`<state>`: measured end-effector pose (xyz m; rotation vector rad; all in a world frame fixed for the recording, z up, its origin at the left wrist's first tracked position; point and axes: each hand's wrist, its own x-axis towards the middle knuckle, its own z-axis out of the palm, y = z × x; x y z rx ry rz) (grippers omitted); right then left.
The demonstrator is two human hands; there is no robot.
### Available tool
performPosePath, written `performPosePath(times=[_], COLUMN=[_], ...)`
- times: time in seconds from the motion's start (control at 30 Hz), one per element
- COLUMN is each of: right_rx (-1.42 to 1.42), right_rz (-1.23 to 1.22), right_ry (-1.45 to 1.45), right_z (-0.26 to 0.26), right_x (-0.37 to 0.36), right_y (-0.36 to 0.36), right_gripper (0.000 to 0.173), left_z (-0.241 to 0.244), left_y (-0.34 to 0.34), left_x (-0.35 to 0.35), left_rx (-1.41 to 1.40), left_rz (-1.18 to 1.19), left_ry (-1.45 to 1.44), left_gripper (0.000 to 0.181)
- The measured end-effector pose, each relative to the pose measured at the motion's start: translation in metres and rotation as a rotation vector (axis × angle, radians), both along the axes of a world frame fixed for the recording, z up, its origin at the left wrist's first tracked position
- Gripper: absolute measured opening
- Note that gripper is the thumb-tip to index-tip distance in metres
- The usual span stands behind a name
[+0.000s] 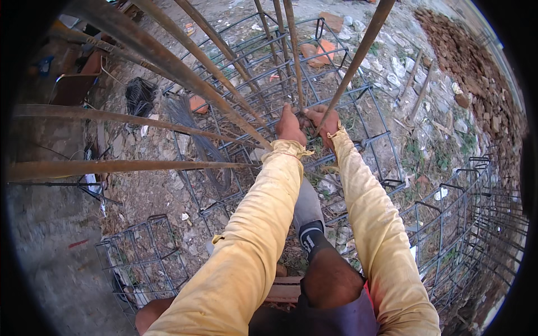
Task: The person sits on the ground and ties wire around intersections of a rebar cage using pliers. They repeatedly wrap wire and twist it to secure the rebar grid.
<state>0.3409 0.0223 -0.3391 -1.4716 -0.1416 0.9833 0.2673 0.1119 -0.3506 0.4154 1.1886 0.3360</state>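
Observation:
My left hand and my right hand meet at the foot of a rusty upright steel reinforcing bar. Fingers of both hands bend in around the bar's lower end; whatever lies between them is too small and partly hidden. Another rusty rebar slants down in front of my right hand. Below the hands lies a welded-looking grid of dark rebar, a reinforcement cage. Several more bars, such as a thick rusty one, run down toward the same spot from the left.
A bundle of thin steel wire lies across the cage's left side, near a black coil. Broken orange bricks sit beyond. Other rebar cages stand at right and lower left. My grey shoe is below my hands.

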Motion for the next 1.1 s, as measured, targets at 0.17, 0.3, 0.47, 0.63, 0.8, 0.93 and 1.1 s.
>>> performPosePath(times=[0.17, 0.3, 0.47, 0.63, 0.8, 0.93, 1.1], right_rx=[0.108, 0.198, 0.029, -0.067, 0.06, 0.135, -0.101], right_rz=[0.178, 0.276, 0.313, 0.337, 0.326, 0.497, 0.739], right_ry=[0.253, 0.451, 0.45, 0.262, 0.248, -1.27, -1.136], right_z=[-0.003, -0.001, 0.002, -0.002, -0.006, -0.033, 0.013], right_x=[0.017, 0.018, 0.019, 0.024, 0.015, 0.06, 0.05], right_y=[-0.008, -0.008, 0.011, 0.025, 0.028, 0.008, 0.01], right_gripper=[0.02, 0.022, 0.026, 0.023, 0.02, 0.025, 0.031], left_z=[0.019, 0.023, 0.02, 0.015, 0.017, 0.031, 0.039], left_y=[-0.01, -0.01, -0.011, -0.012, -0.004, -0.019, -0.016], left_x=[0.002, -0.003, -0.004, -0.001, -0.016, 0.0, -0.011], left_rx=[-0.039, -0.032, -0.008, -0.021, 0.013, -0.013, 0.027], left_rz=[0.025, 0.017, 0.031, 0.072, 0.05, 0.059, 0.047], left_ry=[0.031, 0.041, 0.03, -0.007, -0.009, 0.004, 0.029], left_gripper=[0.037, 0.032, 0.029, 0.029, 0.025, 0.02, 0.018])
